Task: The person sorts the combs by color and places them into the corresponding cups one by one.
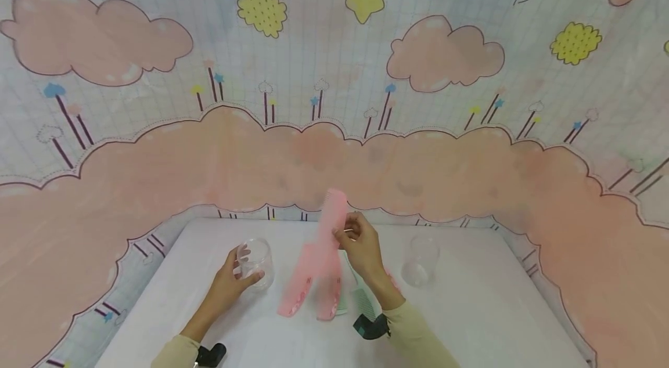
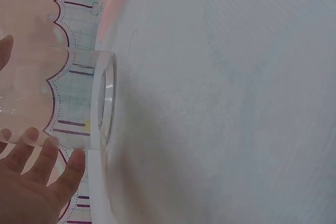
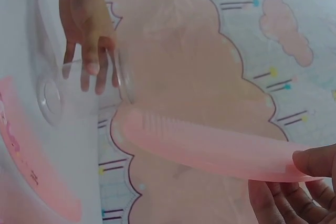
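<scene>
In the head view my left hand grips a clear plastic cup, fingers on its far side and thumb at the front. The left wrist view shows the fingertips against the wall of this cup. My right hand pinches a pink comb between thumb and fingers, tilted up above the table. In the right wrist view the held comb points toward the cup. Below it lies a pink comb with a printed pattern; exactly how the pink combs overlap is unclear.
A second clear cup stands to the right of my right hand. Green combs lie partly hidden under my right forearm. The white table borders a patterned cloth backdrop at its back and sides.
</scene>
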Motion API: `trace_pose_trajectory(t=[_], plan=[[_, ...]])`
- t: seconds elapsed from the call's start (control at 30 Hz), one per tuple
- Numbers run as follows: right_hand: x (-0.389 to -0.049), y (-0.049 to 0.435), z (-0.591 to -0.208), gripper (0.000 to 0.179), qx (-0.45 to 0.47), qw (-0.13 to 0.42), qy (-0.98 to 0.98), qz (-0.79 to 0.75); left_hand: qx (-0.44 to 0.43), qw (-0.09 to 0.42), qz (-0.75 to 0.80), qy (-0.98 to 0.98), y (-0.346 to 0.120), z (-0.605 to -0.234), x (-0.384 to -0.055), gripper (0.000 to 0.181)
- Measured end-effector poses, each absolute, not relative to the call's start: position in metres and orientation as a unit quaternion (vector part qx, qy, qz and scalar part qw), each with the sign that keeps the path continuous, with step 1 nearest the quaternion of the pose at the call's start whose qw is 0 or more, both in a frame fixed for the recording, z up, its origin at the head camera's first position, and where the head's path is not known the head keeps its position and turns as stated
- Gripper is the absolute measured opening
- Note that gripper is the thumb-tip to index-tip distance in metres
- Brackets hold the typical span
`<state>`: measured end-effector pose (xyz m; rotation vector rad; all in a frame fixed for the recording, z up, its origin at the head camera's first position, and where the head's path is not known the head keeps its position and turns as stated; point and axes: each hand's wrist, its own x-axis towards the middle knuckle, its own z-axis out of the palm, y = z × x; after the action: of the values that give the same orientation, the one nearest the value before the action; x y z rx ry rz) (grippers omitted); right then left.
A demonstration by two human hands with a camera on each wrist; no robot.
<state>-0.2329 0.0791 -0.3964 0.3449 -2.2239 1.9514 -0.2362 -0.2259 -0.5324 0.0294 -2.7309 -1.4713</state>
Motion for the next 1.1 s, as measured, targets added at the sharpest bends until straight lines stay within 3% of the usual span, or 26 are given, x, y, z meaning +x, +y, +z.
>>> trace_pose_trajectory(t=[1.1], plan=[[-0.24, 0.021, -0.38, 0.025, 0.179, 0.111, -0.715, 0.666, -0.006, 0.021, -0.486, -0.874, -0.229, -0.529, -0.232, 0.091]])
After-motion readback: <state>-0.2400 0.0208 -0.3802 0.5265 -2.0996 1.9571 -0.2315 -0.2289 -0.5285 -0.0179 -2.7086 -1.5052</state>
